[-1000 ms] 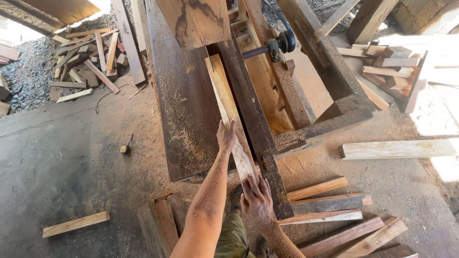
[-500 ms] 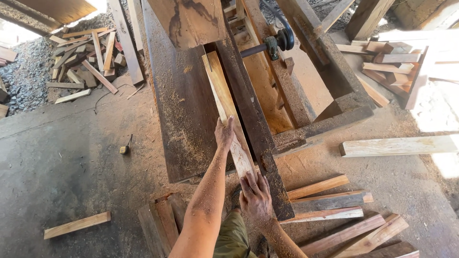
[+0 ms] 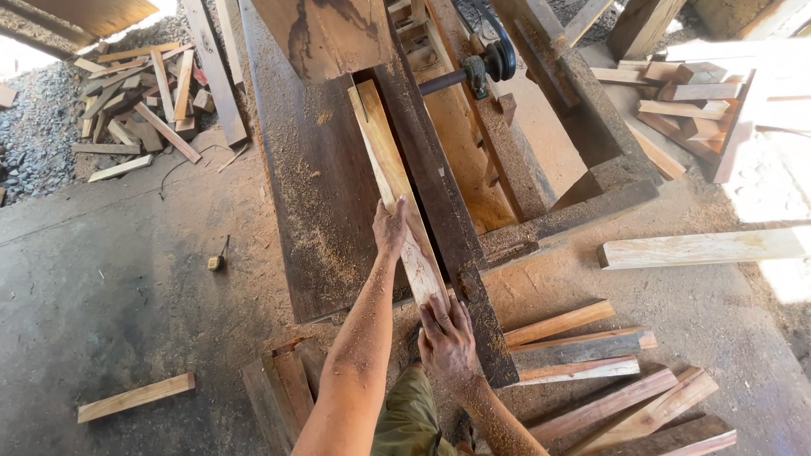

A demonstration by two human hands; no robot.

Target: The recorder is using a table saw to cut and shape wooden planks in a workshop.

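Observation:
A long pale wooden plank (image 3: 387, 160) lies lengthwise on the dark, sawdust-covered saw table (image 3: 312, 169), its far end near a wooden guard block (image 3: 331, 34). My left hand (image 3: 390, 226) presses flat on the plank partway along it. My right hand (image 3: 446, 336) is pressed against the plank's near end, fingers spread over it. A dark fence rail (image 3: 439, 211) runs along the plank's right side.
A belt pulley and shaft (image 3: 486, 63) sit in the machine frame to the right. Cut slats (image 3: 591, 355) lie on the floor at right, a long board (image 3: 701, 247) beyond them. Scrap pile (image 3: 144, 93) at far left, one loose slat (image 3: 135, 397) near left.
The plank has slid a little farther along the table away from me, with both hands following it forward.

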